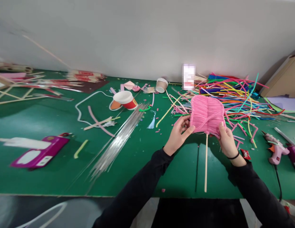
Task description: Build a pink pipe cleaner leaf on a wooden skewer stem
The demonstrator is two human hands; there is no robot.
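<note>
- Over the green table (54,120), a bit right of the middle, two hands hold up a pink fan (206,114) made of fuzzy sticks.
- The left hand (178,134) is closed on the fan's lower left edge, with the thumb in front and the fingers curled behind.
- The right hand (226,141) is closed on the fan's lower right edge in the same way.
- A black band (233,156) sits on the right wrist, and both arms are in black sleeves.
- A thin wooden stick (206,161) hangs straight down from the bottom of the fan, between the two hands.
- Just behind the fan lies a big messy pile of fuzzy sticks (235,91) in many colours.
- A pink glue gun (274,146) lies on the table to the right of the right hand.
- A bunch of shiny wires (119,136) lies slanted on the table, left of the left hand.
- A red and white paper cup (125,99) lies tipped over farther back, and a small blue tassel (152,122) lies near it.
- A purple box (40,155) lies far off to the left.
</note>
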